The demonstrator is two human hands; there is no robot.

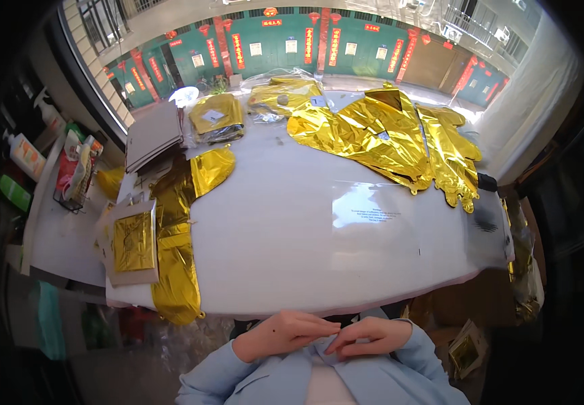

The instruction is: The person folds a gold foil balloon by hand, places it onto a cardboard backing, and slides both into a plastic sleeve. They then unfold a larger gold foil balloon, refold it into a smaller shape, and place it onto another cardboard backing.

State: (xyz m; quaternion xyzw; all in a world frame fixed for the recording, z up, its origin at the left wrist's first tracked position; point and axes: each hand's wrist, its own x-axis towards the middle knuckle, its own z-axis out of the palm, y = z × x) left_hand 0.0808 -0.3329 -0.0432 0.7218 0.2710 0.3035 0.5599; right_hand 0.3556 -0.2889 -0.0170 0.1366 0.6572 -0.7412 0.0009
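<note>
My left hand (285,332) and my right hand (365,335) are close to my chest, below the near edge of the white table (271,236). Their fingertips meet at the collar of my light blue jacket (319,347), pinching its fabric. No table item is in either hand. Nearest on the table is a clear plastic bag (376,226) lying flat right of centre. A long gold foil balloon (177,236) lies flat along the left side. A pile of gold foil balloons (386,138) is spread at the far right.
A packed gold foil square in a clear bag (133,243) sits at the left edge. Grey cardboard sheets (153,138) and more bagged foil (217,118) lie at the far left. A side shelf holds bottles (25,155). Bags with foil (467,347) lie on the floor at right.
</note>
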